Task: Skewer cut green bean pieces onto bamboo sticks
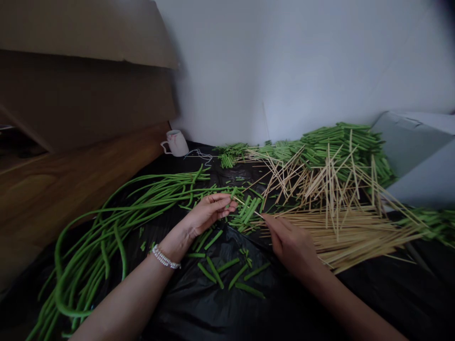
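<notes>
My left hand [212, 211], wearing a beaded bracelet [165, 257], pinches a short piece of long bean [233, 192] between thumb and fingers. My right hand [289, 239] is closed around a thin bamboo skewer [259, 215], which points left toward that piece. Several cut bean pieces [250, 209] lie side by side at the skewer; whether they are threaded on it or lie behind it, I cannot tell. More loose cut pieces [215, 272] are scattered below my hands on black plastic sheeting [199, 308].
Long uncut beans [117, 213] spread across the left. A heap of bare skewers [341, 237] lies right, with piled bean skewers [341, 147] behind it. A white mug [177, 144] stands at the back near a cardboard box [88, 90]. A pale box [415, 147] is far right.
</notes>
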{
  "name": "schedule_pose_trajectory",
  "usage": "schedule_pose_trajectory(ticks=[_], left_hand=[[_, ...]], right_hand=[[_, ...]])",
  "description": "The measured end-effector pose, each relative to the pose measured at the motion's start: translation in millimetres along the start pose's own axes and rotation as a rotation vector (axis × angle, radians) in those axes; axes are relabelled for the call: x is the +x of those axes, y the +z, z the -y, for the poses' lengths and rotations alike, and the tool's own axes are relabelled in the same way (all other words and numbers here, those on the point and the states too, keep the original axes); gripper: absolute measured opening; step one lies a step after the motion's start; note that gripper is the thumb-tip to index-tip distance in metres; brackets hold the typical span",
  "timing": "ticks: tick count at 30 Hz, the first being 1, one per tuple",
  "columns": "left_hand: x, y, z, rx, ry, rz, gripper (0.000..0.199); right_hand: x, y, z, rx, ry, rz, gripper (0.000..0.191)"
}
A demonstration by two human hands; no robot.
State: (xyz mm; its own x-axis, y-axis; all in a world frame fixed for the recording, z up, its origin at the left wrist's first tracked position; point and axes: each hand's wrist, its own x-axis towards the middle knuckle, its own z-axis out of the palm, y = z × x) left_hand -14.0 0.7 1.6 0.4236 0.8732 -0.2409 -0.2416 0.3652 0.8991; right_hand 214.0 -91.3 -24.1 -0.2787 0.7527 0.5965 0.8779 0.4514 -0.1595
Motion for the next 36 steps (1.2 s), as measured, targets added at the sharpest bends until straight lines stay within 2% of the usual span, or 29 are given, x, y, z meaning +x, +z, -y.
schedule_pose_trajectory(ticks=[8,22,31,36], left_hand=[[1.4,-2.3,0.2,-0.057,0.005,-0.022,0.020],[4.1,-4.9,1.2,-0.034,0.020,-0.029,0.021],[2.8,-2.5,0.1,0.122,0.043,-0.094,0.026],[3.6,-1.6,1.6,0.096,0.080,-0.086,0.025]], right_hand=[[-0.2,0.0,0.8,0.003,0.005,0.012,0.036],[-1.6,1.3,1.3,0.013,0.012,0.039,0.037],[-2.8,2.3,2.6,0.022,0.001,0.061,0.036],[-1.8,1.4,2.9,0.032,0.000,0.055,0.036]])
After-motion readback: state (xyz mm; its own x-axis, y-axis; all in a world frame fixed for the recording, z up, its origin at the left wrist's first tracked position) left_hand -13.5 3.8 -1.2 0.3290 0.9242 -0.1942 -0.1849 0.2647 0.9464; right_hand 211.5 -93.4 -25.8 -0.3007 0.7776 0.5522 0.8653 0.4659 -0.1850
